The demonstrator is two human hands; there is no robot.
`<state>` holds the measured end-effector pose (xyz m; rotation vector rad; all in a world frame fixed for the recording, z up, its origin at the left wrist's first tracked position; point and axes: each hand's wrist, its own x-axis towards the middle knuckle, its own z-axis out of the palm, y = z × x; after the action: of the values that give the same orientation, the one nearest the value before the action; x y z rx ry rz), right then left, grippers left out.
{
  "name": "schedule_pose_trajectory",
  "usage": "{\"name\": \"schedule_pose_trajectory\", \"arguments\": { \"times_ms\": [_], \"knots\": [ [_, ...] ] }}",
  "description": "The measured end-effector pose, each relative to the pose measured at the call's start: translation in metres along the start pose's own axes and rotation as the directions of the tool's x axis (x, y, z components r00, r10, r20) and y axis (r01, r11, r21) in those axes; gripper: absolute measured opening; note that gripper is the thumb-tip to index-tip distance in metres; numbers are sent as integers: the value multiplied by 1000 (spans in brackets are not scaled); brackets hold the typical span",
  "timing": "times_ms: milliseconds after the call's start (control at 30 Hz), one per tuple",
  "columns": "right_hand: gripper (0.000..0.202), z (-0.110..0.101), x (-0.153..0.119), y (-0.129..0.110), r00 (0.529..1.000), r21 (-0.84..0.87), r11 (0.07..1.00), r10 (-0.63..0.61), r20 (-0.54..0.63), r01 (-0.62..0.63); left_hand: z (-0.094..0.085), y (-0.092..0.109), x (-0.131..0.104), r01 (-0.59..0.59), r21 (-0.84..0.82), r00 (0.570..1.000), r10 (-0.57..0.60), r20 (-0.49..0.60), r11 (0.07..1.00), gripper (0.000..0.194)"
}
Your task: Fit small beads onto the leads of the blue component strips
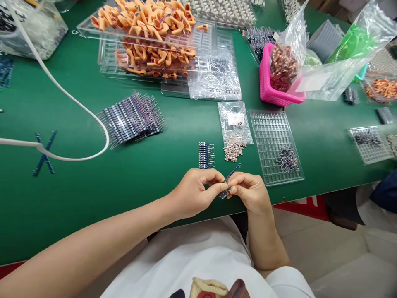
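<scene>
Close to the table's front edge, my two hands meet over a narrow blue circuit-board strip (pixel 233 172). My left hand (pixel 198 190) pinches the strip between thumb and forefinger. Fingertips of my right hand (pixel 249 189) press together at the strip's side; whatever small part they hold is hidden. Just beyond my left hand lies a blue board panel (pixel 206 155) with thin wires out to its right. A heap of small pale round parts (pixel 234 148) spills from a clear labelled bag (pixel 235 120). Right of it, a clear compartment tray (pixel 273 136) holds a cluster of wired parts (pixel 287 159).
Stacked wired board panels (pixel 133 118) lie at left, near crossed blue strips (pixel 45 154) and a looping white cable (pixel 71 99). Trays of orange shells (pixel 151 25) stand behind. A pink basket (pixel 265 78) holds bagged copper-coloured parts. Another person's dark sleeve (pixel 386 192) shows at right.
</scene>
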<state>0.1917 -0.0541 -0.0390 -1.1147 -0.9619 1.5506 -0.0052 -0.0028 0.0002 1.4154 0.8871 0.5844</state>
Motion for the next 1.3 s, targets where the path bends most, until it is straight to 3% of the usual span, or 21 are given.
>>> {"name": "schedule_pose_trajectory", "arguments": {
  "times_ms": [367, 700, 900, 1100, 1300],
  "knots": [
    [19, 7, 2, 0, 997, 17, 1000, 1, -79, 0, 1, 5, 0, 165, -283, 981, -188, -54, 945, 17],
    [13, 6, -1, -1, 998, -16, 1000, 10, -65, -11, 0, 4, 1, 183, -323, 973, -218, -73, 928, 17],
    [6, 4, -2, 2, 998, -17, 1000, -7, -56, 6, 0, 5, -1, 155, -180, 974, -180, -137, 972, 18],
    [9, 7, -2, 0, 996, -54, 998, -18, -89, 13, 3, 7, -5, -7, 51, 976, 18, -219, 999, 15],
    [9, 8, -3, -1, 996, -57, 998, -26, -86, 21, 2, 5, -5, -13, 66, 975, 28, -222, 998, 14]
  ]
}}
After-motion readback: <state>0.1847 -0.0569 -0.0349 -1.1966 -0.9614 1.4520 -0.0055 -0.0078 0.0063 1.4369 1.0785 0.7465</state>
